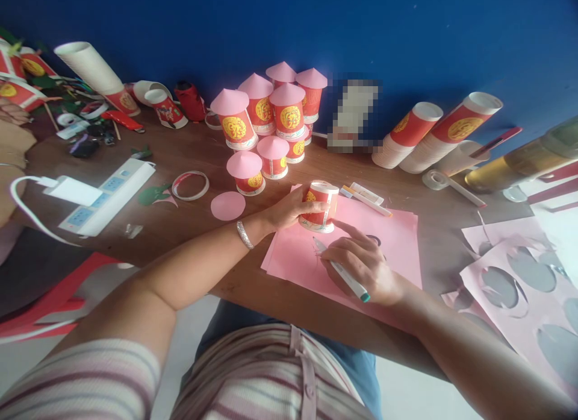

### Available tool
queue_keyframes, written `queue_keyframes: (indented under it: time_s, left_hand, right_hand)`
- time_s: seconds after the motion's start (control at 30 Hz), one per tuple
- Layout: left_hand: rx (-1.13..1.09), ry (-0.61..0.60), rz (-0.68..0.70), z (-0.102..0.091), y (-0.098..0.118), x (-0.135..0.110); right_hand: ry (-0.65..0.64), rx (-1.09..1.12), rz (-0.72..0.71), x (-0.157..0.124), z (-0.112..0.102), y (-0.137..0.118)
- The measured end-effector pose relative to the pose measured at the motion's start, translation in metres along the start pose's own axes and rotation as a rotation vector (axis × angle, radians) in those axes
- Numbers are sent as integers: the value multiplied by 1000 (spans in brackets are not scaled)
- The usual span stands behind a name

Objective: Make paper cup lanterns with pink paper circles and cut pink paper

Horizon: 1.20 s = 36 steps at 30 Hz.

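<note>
Left hand [293, 212]: fingers curled around one red paper cup [320, 206], thumb on the near side. The cup stands mouth-down on the pink paper [397, 233], near its back-left corner. One silver bracelet [244, 234] on that wrist.

Right hand [361, 266]: pinching one pen [343, 274], white barrel, green rear end, tip down on the pink paper just in front of the cup. Index finger is stretched toward the cup's lower rim; can't tell if it touches.

The pink paper looks like at least 2 stacked sheets, edges offset at the left.

Just behind the cup: 2 markers [366, 196] lying side by side. Left of the cup: 1 loose pink disc [228, 205] flat on the table [194, 227].

Behind that: cluster of coned cups [289, 115], same red cups with pink cone tops. 7 cones counted, plus 1 cup half hidden at the cluster's right, top not visible.

Left of the disc: 1 tape ring [190, 185], then 1 white power strip [108, 194] with 1 charger [67, 190] plugged in.

Right rear: 2 cup stacks [413, 134] lying on their sides, touching each other. Far left rear: 1 more long stack [90, 67], also on its side.

Right edge: pink cut sheet [519, 287] with at least 5 round holes, well apart from the hands.
</note>
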State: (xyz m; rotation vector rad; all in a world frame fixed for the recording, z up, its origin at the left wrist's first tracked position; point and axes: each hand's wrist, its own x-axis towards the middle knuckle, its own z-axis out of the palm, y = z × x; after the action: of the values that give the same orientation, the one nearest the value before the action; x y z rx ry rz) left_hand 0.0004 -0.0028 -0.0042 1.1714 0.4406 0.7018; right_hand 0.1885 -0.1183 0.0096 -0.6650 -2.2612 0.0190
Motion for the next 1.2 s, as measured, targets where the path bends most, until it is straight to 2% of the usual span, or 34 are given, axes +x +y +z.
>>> queue_keyframes:
  time_s: [0.33, 0.7, 0.87, 1.03, 1.2]
  left_hand:
    - [-88, 104, -16, -4, -8, 1]
    - [-85, 58, -11, -8, -11, 2]
    - [2, 15, -30, -6, -9, 0]
    - [112, 36, 1, -4, -8, 1]
    - [133, 47, 37, -2, -8, 2]
  right_hand:
    - [-20, 28, 0, 1, 0, -2]
    - [-16, 12, -5, 1, 1, -3]
    - [-8, 19, -11, 0, 4, -4]
    - [-1, 25, -36, -4, 9, -4]
    - [-8, 8, -56, -1, 7, -3]
